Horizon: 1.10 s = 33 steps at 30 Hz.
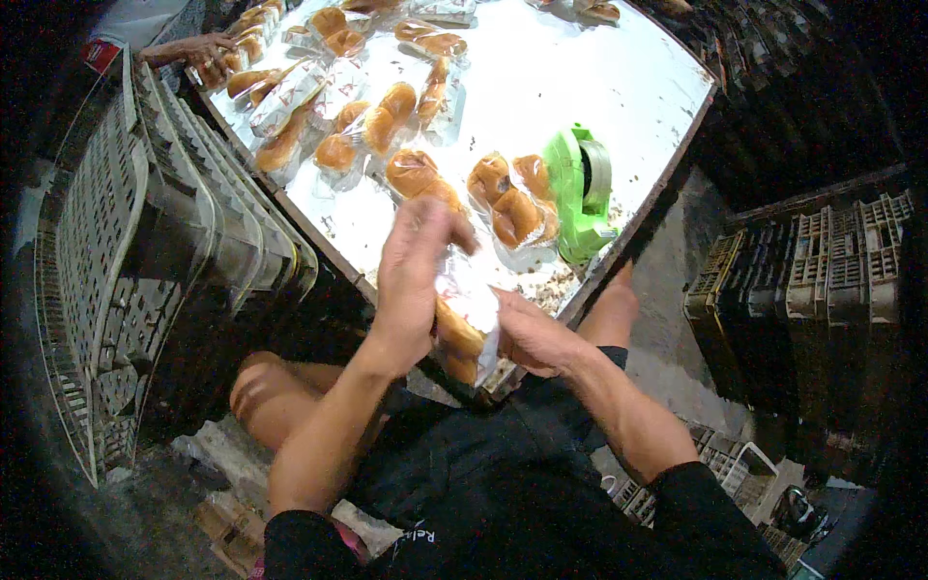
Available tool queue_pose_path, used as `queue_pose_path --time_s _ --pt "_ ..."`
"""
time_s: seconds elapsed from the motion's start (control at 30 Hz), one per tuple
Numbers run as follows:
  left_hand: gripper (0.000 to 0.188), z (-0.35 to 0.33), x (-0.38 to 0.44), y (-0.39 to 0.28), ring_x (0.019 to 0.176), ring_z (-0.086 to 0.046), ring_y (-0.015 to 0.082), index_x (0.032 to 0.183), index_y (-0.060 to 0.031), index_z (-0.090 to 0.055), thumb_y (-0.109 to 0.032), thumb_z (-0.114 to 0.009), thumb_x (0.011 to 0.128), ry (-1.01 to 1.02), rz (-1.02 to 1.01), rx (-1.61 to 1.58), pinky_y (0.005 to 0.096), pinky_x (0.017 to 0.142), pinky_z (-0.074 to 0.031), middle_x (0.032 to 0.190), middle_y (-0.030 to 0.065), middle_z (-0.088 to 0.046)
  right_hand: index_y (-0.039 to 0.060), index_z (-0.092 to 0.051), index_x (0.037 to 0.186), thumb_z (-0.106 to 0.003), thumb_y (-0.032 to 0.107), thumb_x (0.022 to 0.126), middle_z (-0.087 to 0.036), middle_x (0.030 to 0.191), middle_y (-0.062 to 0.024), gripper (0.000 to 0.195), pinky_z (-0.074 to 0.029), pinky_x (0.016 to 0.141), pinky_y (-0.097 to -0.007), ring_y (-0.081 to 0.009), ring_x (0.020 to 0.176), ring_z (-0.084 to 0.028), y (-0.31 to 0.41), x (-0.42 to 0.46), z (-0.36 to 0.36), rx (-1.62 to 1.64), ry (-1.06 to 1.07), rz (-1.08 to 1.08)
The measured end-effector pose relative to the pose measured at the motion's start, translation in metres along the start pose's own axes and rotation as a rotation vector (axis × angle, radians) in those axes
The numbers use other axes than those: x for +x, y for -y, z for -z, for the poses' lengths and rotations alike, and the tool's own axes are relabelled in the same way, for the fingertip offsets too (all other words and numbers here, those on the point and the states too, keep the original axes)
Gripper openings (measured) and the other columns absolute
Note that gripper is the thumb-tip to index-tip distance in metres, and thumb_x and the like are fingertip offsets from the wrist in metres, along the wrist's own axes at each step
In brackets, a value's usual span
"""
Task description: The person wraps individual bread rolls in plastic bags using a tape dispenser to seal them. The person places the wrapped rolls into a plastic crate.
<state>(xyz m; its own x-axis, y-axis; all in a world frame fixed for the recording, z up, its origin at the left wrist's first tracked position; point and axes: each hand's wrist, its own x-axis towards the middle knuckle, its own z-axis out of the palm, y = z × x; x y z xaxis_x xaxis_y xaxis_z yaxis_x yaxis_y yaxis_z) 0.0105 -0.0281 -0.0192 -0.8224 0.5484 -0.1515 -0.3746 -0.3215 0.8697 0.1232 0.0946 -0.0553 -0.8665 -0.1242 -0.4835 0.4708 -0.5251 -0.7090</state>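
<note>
A bread bun in a clear plastic wrapper is between my two hands at the table's near corner, its pale, shiny packaging facing up. My left hand lies along its left side, blurred, with fingers reaching over the far end. From the right, my right hand grips the wrapper's edge, fingers curled. Just past my left hand lies another wrapped bun. To its right, more wrapped buns rest against a bright green tape dispenser, which carries a roll of tape.
Many wrapped buns spread over the white tabletop. Another person's hand touches buns at the far left. Stacked plastic crates stand close on the left; more crates are at right. Crumbs dot the near right edge.
</note>
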Motion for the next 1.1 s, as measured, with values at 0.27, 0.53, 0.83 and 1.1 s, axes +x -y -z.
queue_pose_path --time_s 0.27,0.53,0.83,1.1 --pt "0.076 0.042 -0.018 0.018 0.114 -0.052 0.0216 0.143 0.0044 -0.030 -0.005 -0.075 0.082 -0.432 -0.464 0.480 0.0364 0.101 -0.043 0.127 0.0175 -0.049 -0.0013 -0.050 0.129 -0.061 0.008 0.085 -0.062 0.111 -0.0210 0.046 -0.052 0.083 -0.0462 -0.0373 0.096 -0.063 0.049 0.070 0.001 -1.390 -0.207 0.634" --pt "0.061 0.069 0.009 0.033 0.093 -0.063 0.0198 0.136 0.0069 -0.039 -0.004 -0.065 0.082 -0.353 -0.011 0.369 0.0307 0.080 -0.053 0.114 0.0147 -0.060 -0.0004 -0.040 0.134 -0.077 0.028 0.076 -0.061 0.110 -0.0239 0.075 -0.053 0.084 -0.0461 -0.0385 0.110 -0.059 0.083 0.103 0.003 -1.245 -0.504 0.403" --pt "0.091 -0.007 0.078 0.081 0.150 0.008 0.0323 0.154 0.0054 -0.006 -0.063 -0.031 0.099 -0.120 0.217 0.610 0.0430 0.121 -0.006 0.161 0.0248 0.005 0.0018 -0.016 0.147 -0.066 0.010 0.087 -0.047 0.136 -0.0206 0.079 -0.040 0.108 -0.0391 -0.0276 0.126 -0.050 0.081 -0.043 0.037 -0.478 -0.571 0.633" --pt "0.054 -0.049 0.026 0.017 0.106 -0.055 0.0227 0.122 0.0050 -0.052 -0.044 -0.034 0.106 -0.264 -0.300 0.187 0.0373 0.096 -0.044 0.113 0.0140 -0.057 0.0005 -0.046 0.130 -0.062 0.019 0.094 -0.055 0.121 -0.0146 0.044 -0.044 0.099 -0.0361 -0.0253 0.116 -0.054 0.050 -0.018 0.008 -0.782 -0.486 0.878"
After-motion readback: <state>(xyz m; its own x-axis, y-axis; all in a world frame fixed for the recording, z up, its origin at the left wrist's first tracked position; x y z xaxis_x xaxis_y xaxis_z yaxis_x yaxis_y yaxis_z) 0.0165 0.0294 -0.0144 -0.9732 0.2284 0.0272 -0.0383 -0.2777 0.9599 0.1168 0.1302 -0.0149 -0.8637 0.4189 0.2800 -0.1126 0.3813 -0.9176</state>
